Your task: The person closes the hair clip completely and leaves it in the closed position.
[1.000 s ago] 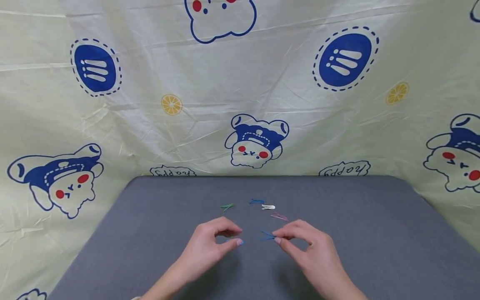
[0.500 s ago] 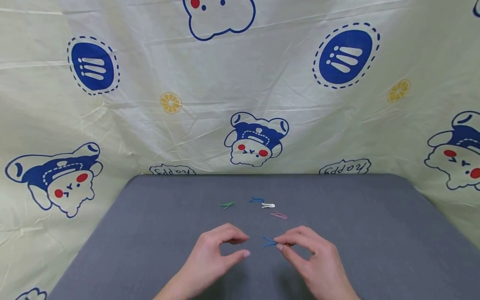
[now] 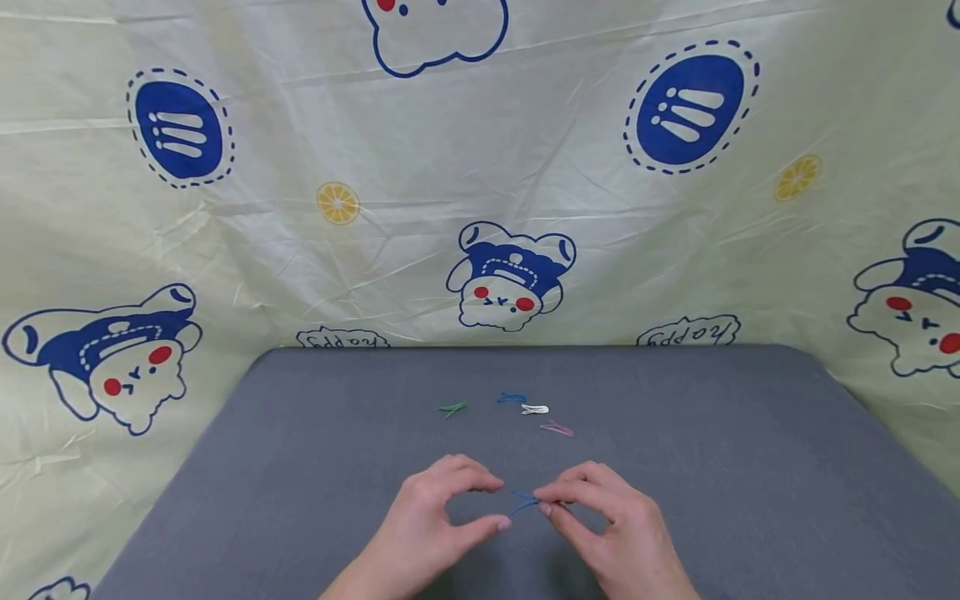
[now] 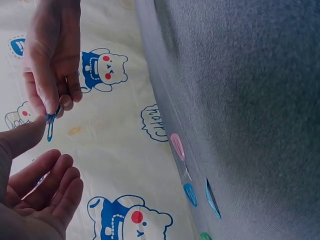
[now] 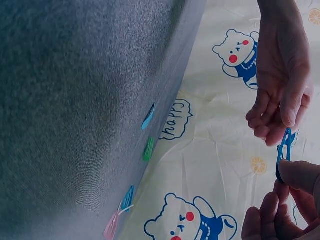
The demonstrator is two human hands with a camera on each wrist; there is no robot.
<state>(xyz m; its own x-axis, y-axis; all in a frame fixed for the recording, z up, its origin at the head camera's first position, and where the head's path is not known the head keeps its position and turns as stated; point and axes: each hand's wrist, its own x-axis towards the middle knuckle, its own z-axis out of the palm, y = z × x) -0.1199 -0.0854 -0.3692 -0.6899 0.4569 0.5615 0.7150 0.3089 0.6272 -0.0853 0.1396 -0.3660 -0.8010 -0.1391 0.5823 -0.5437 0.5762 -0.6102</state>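
My right hand [image 3: 618,525] pinches a blue snap hair clip [image 3: 527,500] between thumb and fingertips, above the table. The clip is sprung apart, its two splayed ends pointing at my left hand [image 3: 427,529]. That hand is held just left of it, thumb and fingers spread around the clip's free ends without gripping; whether the thumb touches it I cannot tell. Farther back lie a green hair clip [image 3: 452,409], a blue hair clip [image 3: 512,397], a white hair clip [image 3: 535,409] and a pink hair clip [image 3: 557,428]. Another blue hair clip [image 5: 148,120] on the table is hidden in the head view.
The grey cloth-covered table [image 3: 337,417] spreads under both hands, with rounded far corners. Behind it hangs a pale curtain [image 3: 420,150] printed with blue bears and orange slices.
Both hands have come nearer the table's front edge. The right hand has lately shifted left with the blue hair clip, closing the gap to the left hand. The clips on the table have not moved.
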